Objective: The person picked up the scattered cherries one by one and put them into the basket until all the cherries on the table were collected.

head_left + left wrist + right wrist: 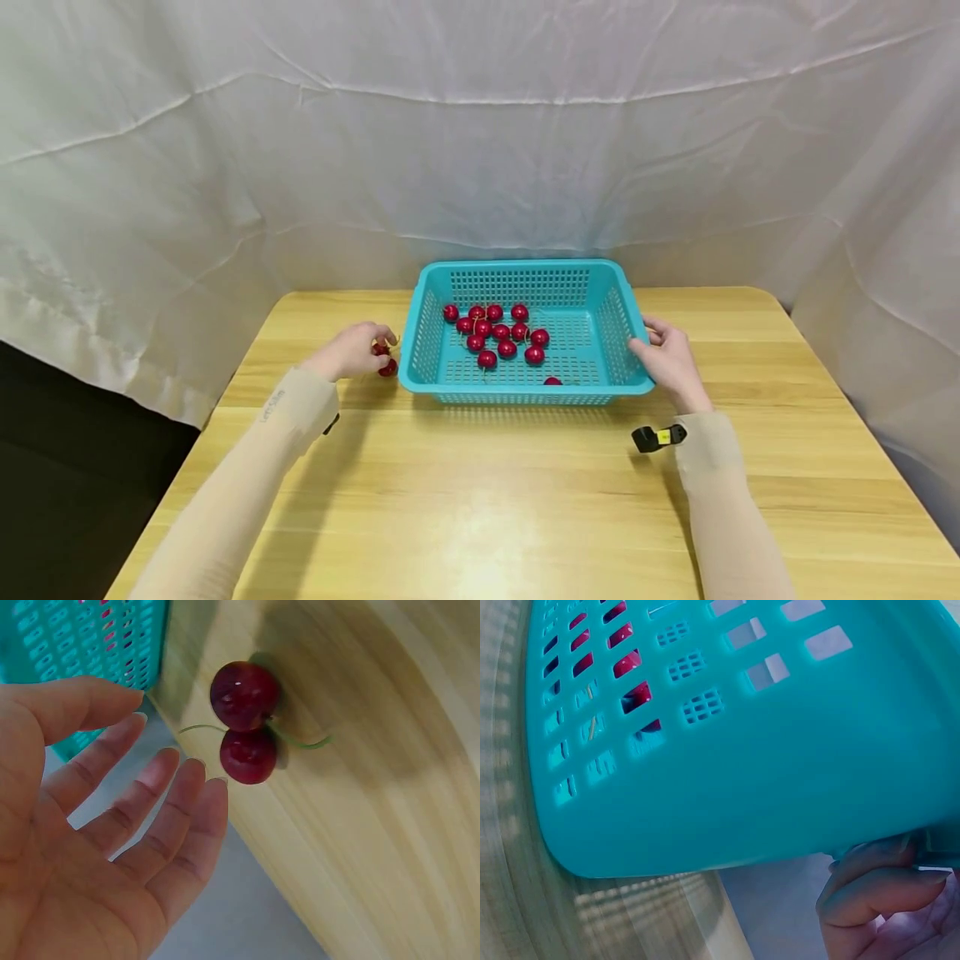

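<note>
A turquoise plastic basket (517,389) with pierced sides sits at the back middle of the table. Several red cherries (501,332) lie inside it, mostly toward its left half. My right hand (670,357) grips the basket's right rim; in the right wrist view its curled fingers (877,900) are under the rim. Left of the basket, my left hand (354,350) is beside two cherries on the table. The left wrist view shows a darker cherry (244,695) touching a smaller cherry (248,756), both with green stems. My left fingers are spread and loosely bent, apart from both.
The wooden table (480,483) extends in front of the basket toward me. A pale cloth (480,167) hangs behind and at both sides. A dark area (67,475) lies beyond the table's left edge.
</note>
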### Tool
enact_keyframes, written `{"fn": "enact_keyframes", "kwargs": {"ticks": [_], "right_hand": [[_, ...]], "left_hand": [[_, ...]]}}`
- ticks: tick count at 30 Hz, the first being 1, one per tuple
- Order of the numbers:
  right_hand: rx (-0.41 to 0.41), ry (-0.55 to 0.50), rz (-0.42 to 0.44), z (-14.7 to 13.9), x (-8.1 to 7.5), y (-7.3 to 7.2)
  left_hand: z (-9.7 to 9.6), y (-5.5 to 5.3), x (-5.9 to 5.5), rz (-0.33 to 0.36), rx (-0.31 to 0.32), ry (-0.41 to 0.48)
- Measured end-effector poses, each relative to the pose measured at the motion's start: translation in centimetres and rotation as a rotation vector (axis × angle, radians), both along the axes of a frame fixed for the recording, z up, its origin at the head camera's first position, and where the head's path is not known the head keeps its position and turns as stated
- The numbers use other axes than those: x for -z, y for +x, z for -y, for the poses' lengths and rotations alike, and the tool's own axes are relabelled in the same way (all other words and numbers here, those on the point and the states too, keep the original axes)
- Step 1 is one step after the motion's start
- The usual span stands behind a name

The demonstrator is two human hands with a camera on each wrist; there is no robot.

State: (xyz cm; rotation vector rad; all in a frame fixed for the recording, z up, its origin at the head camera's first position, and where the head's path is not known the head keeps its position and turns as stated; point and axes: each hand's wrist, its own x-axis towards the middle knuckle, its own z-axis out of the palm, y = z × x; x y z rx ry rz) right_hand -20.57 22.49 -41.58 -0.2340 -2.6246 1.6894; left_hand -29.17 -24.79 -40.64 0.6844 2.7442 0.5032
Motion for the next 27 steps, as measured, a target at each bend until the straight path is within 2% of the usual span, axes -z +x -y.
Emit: {"fn": "enact_keyframes", "kwargs": {"ticks": [7, 17, 27], "right_hand": [[0.002, 0.001, -0.001, 0.0, 0.1, 0.0], [-0.001, 0.003, -0.012, -0.1, 0.2, 0.1], [0.002, -0.010, -0.018, 0.0, 0.2, 0.1]], "left_hand": [[0.1, 0.5, 0.9, 0.011, 0.042, 0.016], [-0.1, 1.2, 1.5, 0.030, 0.033, -0.042], [-0.2, 1.7, 2.2, -0.031, 0.074, -0.075]]}}
